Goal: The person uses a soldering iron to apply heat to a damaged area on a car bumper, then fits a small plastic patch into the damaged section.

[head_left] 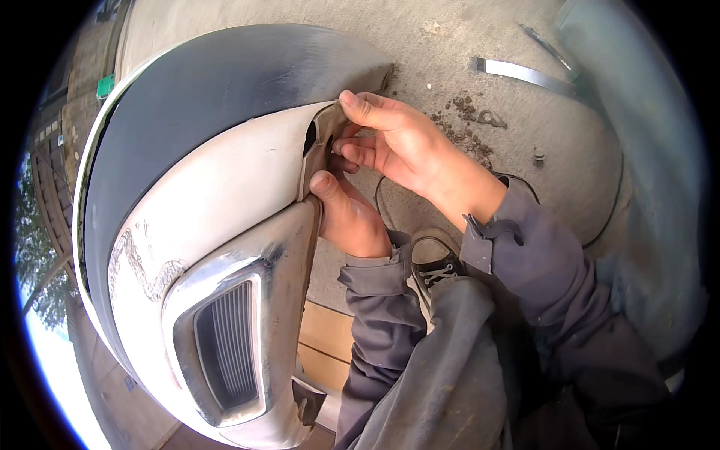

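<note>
I log one main workpiece: a car bumper cover (217, 201), white with a dark band (225, 82), filling the left half of the scene. Its long axis runs near to far, curving to the right at the far end. The governing relation, in my judgement, is at its right edge, where a short, dirty end flange (320, 142) lies directly left of both hands, its own length also running roughly near to far.

The right hand (409, 142) is at the far part of that flange: thumb tip against the far corner of the white panel, fingers curled in beside the flange. The left hand (356, 221) is on the near side, its thumb upright at the edge and its fingers partly hidden. Both are close to the flange, with neither clearly nearer. I find contact at the edge, but I cannot tell whether either hand is firmly clamped or pinching something small.

Containers: I identify none with certainty. The bumper's near part has a framed opening with a bright surround (217, 271), and a dark slatted grille (227, 345) sits inside it. Tan panels (326, 326) show below the near right edge; whether they form a box I cannot establish.

On the concrete floor (420, 37), far right, I note dirt crumbs (461, 139) and a shiny metal strip (525, 73).
</note>
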Available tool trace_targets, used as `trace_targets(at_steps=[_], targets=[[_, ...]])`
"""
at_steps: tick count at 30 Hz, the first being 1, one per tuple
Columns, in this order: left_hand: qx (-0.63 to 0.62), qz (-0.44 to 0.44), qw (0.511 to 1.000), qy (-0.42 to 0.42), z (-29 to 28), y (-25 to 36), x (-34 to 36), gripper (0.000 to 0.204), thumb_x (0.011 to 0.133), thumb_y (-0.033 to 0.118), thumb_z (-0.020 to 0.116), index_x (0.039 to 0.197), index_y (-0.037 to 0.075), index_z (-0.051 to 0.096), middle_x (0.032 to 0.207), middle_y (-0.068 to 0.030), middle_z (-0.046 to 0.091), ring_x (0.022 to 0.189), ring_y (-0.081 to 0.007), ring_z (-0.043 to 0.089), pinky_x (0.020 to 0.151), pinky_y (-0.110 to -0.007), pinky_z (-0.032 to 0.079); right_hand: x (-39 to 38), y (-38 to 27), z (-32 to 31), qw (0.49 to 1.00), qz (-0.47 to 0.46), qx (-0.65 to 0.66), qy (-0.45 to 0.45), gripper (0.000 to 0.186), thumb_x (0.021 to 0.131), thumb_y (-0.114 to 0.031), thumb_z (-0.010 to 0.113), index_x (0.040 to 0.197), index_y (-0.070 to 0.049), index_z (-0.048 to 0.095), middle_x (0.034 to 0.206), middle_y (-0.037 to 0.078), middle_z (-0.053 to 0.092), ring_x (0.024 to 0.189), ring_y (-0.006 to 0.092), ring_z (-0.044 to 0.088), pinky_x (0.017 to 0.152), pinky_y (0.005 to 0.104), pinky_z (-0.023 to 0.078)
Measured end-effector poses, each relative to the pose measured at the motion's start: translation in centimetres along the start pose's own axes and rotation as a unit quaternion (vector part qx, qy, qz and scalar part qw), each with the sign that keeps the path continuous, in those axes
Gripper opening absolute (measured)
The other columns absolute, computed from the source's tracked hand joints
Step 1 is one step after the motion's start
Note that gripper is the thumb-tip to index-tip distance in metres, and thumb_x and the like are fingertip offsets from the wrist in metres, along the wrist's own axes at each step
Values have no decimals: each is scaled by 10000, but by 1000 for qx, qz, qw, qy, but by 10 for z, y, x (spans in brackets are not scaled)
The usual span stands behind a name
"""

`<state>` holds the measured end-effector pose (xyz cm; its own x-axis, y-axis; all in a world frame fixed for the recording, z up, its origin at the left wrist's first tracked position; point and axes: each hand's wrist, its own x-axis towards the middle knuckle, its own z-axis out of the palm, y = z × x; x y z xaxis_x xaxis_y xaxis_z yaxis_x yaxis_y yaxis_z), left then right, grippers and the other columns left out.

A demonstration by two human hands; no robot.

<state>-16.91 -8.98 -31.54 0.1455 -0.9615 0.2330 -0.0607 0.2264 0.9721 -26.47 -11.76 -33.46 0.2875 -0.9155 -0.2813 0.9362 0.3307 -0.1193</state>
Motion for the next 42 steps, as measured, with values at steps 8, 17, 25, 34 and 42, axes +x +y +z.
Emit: trace_targets(at_steps=[8,17,25,34,42], targets=[[-15,8,1000,-20,0,2,2,490,916,420,501,1167,-1,493,1013,-54,566,852,-136,498,771,-273,409,5,-2,-4,999,0,-29,-19,313,852,-343,633,921,-44,570,814,42,579,703,124,578,623,224,489],[-48,-6,999,-5,3,2,2,460,918,403,501,1113,-13,522,969,-61,579,824,-143,498,769,-276,411,5,-7,-3,999,-9,-51,-17,307,833,-311,664,875,-28,552,795,71,556,680,144,575,625,245,495],[-79,-25,995,61,32,15,-7,717,876,606,412,1173,-43,478,1061,-82,537,902,-153,484,783,-275,383,-3,-10,3,998,34,-43,21,275,852,-327,639,868,-65,556,773,26,563,617,99,518,581,245,459],[-33,-33,991,129,35,22,-1,711,854,625,441,1120,-31,513,967,-84,582,795,-152,514,736,-278,422,-6,-16,18,998,46,-28,26,267,845,-305,651,792,-81,516,715,25,540,584,109,515,544,225,448],[-99,-89,982,135,36,23,-13,605,909,525,438,1047,-54,548,845,-73,604,733,-130,509,733,-271,413,-6,-16,14,997,38,-39,51,279,840,-313,657,791,-85,503,691,8,502,573,89,500,476,221,407]])
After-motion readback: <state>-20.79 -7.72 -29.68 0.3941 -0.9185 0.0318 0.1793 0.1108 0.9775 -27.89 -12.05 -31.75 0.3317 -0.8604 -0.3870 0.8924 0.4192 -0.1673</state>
